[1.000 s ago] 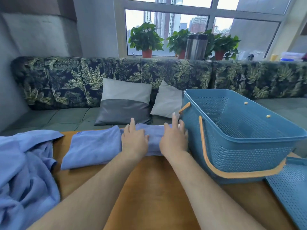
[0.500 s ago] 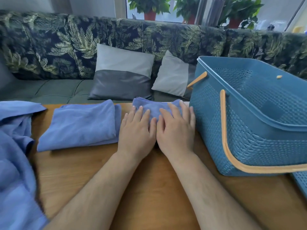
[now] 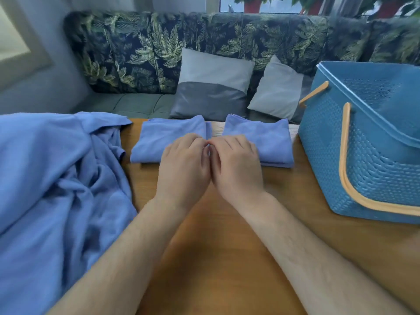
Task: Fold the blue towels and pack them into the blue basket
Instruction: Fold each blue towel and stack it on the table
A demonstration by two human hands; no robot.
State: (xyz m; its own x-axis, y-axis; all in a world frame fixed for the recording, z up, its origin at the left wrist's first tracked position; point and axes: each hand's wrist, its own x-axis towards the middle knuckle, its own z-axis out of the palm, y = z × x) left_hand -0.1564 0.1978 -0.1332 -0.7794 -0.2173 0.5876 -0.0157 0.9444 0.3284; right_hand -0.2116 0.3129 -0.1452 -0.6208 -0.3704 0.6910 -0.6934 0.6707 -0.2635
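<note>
Two curled hands, left (image 3: 184, 165) and right (image 3: 236, 164), meet over folded towels (image 3: 269, 138); grip unclear.

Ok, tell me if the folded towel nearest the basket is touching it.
Apart. The head view shows a strip of bare table between the folded towel and the blue basket, along the towel's right edge.

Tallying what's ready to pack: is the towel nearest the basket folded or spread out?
Folded. The towel lies as a compact rectangle, stacked layers showing along its near edge, on the table beside the blue basket.
</note>
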